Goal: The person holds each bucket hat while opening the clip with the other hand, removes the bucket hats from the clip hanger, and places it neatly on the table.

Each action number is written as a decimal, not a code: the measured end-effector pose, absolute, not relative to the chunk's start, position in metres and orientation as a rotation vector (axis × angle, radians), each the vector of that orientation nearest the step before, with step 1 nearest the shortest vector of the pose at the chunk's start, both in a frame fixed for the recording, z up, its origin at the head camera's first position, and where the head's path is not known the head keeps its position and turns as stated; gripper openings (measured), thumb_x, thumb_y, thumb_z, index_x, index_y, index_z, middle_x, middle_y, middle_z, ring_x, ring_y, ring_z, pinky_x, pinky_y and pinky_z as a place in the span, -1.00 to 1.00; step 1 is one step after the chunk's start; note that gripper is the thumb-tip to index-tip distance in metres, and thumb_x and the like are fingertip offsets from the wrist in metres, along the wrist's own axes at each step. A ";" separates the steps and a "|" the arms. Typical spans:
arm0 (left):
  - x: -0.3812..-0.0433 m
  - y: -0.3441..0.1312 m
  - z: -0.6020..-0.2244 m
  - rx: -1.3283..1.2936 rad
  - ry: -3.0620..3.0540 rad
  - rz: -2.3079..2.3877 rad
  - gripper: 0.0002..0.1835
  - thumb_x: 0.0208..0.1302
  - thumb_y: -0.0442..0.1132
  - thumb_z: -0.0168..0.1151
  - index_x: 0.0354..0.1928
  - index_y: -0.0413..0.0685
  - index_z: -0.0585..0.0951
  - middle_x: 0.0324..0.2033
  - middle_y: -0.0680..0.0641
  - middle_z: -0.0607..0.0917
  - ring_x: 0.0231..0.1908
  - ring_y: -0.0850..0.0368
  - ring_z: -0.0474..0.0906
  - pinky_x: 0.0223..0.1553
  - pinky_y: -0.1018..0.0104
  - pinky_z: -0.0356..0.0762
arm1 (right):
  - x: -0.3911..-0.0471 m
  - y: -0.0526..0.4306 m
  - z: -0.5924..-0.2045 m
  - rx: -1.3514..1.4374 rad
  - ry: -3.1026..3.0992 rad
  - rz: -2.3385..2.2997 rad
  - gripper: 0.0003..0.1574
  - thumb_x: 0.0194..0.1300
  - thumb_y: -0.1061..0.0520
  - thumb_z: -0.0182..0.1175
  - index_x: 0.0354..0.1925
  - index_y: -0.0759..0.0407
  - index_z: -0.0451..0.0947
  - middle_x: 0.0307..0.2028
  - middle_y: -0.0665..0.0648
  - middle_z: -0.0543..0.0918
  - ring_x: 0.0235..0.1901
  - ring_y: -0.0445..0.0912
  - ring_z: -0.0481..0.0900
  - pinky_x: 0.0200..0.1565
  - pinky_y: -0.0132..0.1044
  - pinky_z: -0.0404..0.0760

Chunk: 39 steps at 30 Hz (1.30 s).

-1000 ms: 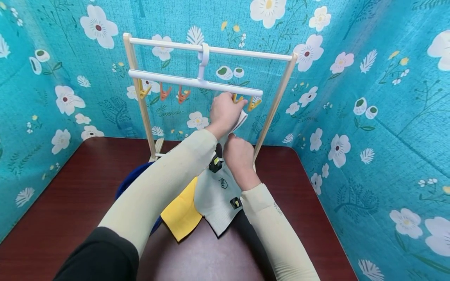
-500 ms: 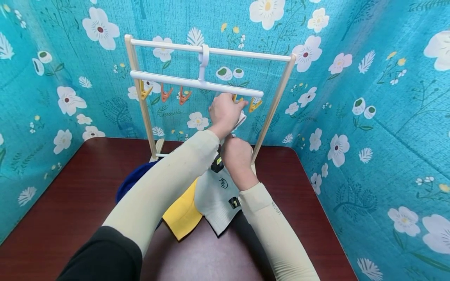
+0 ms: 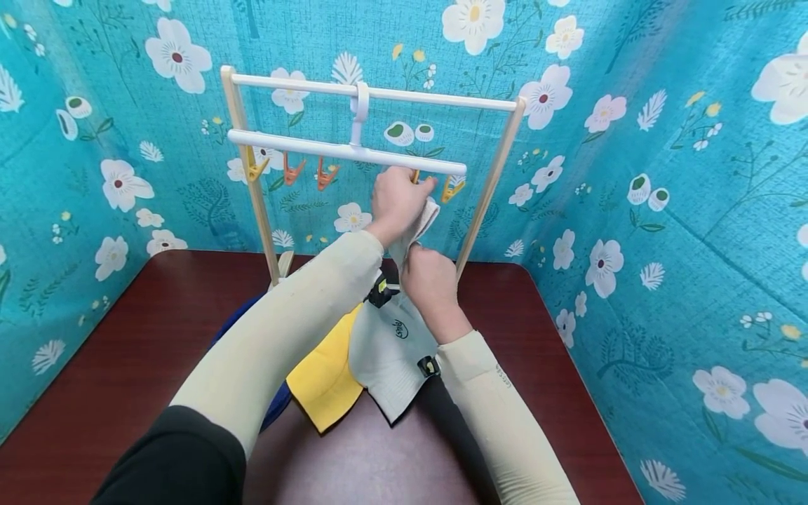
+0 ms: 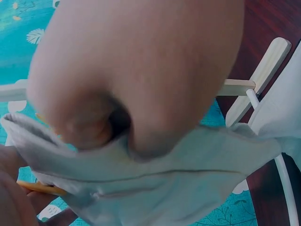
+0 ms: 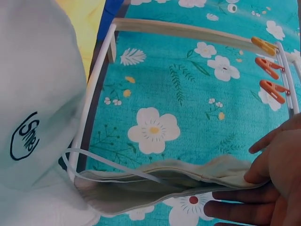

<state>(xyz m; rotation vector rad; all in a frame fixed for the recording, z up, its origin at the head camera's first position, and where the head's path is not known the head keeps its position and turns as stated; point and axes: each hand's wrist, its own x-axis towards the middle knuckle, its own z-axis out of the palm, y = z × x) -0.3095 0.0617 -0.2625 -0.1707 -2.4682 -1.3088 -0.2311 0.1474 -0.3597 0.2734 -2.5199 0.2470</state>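
Just under the white hanger bar (image 3: pixel 353 151), my left hand (image 3: pixel 399 200) squeezes a yellow clothespin (image 3: pixel 414 177). In the left wrist view that clothespin (image 4: pixel 44 189) crosses the fingers (image 4: pixel 16 197) beside the cloth. Directly below, my right hand (image 3: pixel 432 284) grips a strip of pale grey cloth (image 3: pixel 421 221) with a curled fist. The cloth's upper end reaches up to my left hand. Seen by the right wrist, the held cloth (image 5: pixel 127 195) is folded and gapes open along its length. A pale grey cloth printed "Smile" (image 3: pixel 394 372) lies below the hands.
A wooden frame (image 3: pixel 499 179) carries the hanger by its hook (image 3: pixel 360 105). Orange clothespins (image 3: pixel 325 174) and a yellow one (image 3: pixel 254 165) hang at its left, another yellow one (image 3: pixel 452 188) at its right. Yellow cloth (image 3: pixel 328 375) and a blue basin (image 3: pixel 278 407) lie below.
My left hand's thumb now covers more of the yellow clothespin. More of the pale cloth shows between my hands. The view has shifted slightly.
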 end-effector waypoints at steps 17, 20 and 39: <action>-0.311 0.056 -0.252 -0.141 -2.549 -1.386 -0.44 0.35 0.19 0.31 -0.68 0.04 0.44 -0.79 0.10 0.28 -0.72 0.18 0.17 -0.64 0.33 0.14 | -0.232 0.156 -0.363 0.288 -2.551 0.271 -0.69 0.47 0.16 0.11 -0.46 0.15 0.57 -0.69 0.10 0.50 -0.66 -0.03 0.57 -0.63 -0.14 0.53; -0.311 0.057 -0.251 -0.119 -2.556 -1.387 -0.44 0.36 0.18 0.31 -0.68 0.03 0.43 -0.79 0.10 0.28 -0.72 0.19 0.18 -0.65 0.34 0.14 | -0.233 0.156 -0.364 0.287 -2.549 0.283 -0.68 0.46 0.16 0.10 -0.47 0.15 0.56 -0.70 0.09 0.49 -0.67 -0.03 0.56 -0.64 -0.14 0.52; -0.311 0.057 -0.251 -0.106 -2.527 -1.460 -0.41 0.37 0.15 0.31 -0.72 0.03 0.37 -0.81 0.10 0.22 -0.76 0.20 0.10 -0.70 0.34 0.06 | -0.234 0.162 -0.370 0.245 -2.538 0.386 -0.59 0.45 0.17 0.11 -0.60 0.11 0.49 -0.76 0.07 0.42 -0.72 -0.07 0.46 -0.66 -0.18 0.45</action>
